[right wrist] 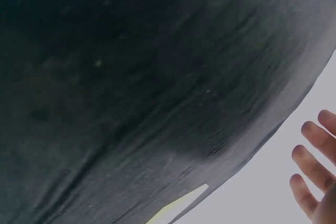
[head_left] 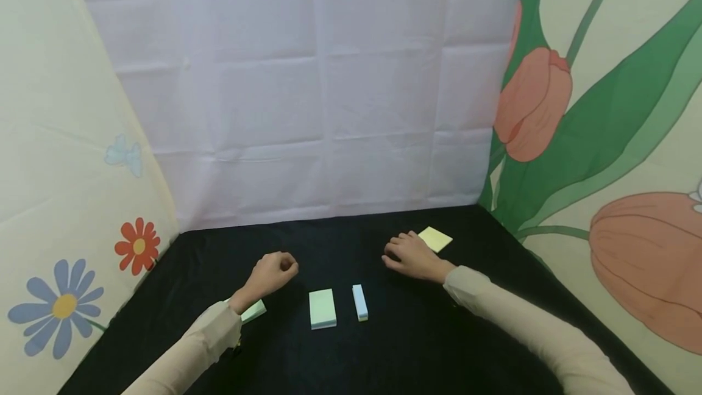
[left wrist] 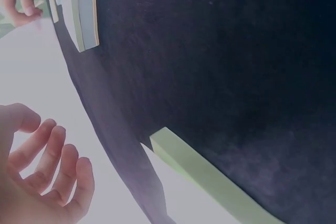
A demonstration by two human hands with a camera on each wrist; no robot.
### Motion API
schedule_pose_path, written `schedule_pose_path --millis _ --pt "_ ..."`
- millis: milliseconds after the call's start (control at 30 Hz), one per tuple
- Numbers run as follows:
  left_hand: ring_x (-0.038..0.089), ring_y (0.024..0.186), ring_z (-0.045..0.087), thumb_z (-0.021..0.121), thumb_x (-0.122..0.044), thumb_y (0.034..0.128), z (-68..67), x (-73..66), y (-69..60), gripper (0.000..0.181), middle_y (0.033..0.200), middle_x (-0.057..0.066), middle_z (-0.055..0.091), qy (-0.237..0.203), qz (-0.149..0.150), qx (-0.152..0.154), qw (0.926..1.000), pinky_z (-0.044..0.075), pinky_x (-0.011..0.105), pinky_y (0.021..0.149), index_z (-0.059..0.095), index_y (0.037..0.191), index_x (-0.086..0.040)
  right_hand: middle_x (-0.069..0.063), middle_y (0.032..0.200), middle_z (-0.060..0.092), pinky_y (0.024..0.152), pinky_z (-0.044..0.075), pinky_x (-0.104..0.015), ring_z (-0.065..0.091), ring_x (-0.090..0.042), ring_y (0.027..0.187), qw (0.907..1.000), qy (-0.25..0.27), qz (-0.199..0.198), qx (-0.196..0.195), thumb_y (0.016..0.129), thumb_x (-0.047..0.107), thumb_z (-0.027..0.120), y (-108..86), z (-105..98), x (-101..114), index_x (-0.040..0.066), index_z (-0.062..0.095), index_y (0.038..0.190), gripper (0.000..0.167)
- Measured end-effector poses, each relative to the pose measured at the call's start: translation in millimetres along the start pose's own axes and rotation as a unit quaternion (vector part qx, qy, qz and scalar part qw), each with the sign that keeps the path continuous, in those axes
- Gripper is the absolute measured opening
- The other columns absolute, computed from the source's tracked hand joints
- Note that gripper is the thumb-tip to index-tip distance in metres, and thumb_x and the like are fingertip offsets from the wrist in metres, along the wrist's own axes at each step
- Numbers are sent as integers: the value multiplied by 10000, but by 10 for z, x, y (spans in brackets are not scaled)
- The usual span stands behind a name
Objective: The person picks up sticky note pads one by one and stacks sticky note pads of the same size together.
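Note:
My left hand (head_left: 270, 274) hovers over the black cloth with loosely curled fingers and nothing in it. Below its wrist lies a pale green sticky-note pad (head_left: 254, 311), partly hidden by the sleeve; its green edge (left wrist: 202, 174) shows in the left wrist view. My right hand (head_left: 415, 256) is also without anything in its loosely bent fingers, just left of a yellow sticky note pad (head_left: 436, 239). Between the hands sit a thicker light green pad stack (head_left: 322, 308) with a bluish lower layer and a narrow light blue block (head_left: 359, 302), which looks like a slim note pad.
A black cloth (head_left: 340, 249) covers the table. A creased white sheet (head_left: 323, 90) hangs behind it. Flower-printed cloths stand at the left (head_left: 55, 200) and right (head_left: 620, 157) sides.

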State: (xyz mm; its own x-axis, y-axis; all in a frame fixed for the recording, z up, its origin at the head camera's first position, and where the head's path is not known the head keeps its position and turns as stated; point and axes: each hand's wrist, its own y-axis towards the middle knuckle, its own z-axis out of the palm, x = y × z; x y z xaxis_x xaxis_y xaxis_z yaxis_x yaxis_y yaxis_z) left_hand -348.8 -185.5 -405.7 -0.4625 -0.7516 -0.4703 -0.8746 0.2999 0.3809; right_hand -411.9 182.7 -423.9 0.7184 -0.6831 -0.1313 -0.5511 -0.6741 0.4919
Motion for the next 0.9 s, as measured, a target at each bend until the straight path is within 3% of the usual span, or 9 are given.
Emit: schedule_pose_path --millis 433,900 --pt "76 581 515 646 -94 921 -43 41 -43 111 763 -48 646 110 -47 86 9999 454 285 550 742 917 -38 9 830 641 679 402 -371 548 -191 745 9999 -2 149 -43 927 264 664 -75 33 -100 142 717 868 145" --pt "56 589 526 663 -101 917 -169 177 -219 88 760 -67 625 178 3 71 9998 454 271 536 738 907 -55 0 816 642 711 461 -425 566 -208 747 9993 -137 339 -110 920 241 682 -135 22 -185 141 712 852 125"
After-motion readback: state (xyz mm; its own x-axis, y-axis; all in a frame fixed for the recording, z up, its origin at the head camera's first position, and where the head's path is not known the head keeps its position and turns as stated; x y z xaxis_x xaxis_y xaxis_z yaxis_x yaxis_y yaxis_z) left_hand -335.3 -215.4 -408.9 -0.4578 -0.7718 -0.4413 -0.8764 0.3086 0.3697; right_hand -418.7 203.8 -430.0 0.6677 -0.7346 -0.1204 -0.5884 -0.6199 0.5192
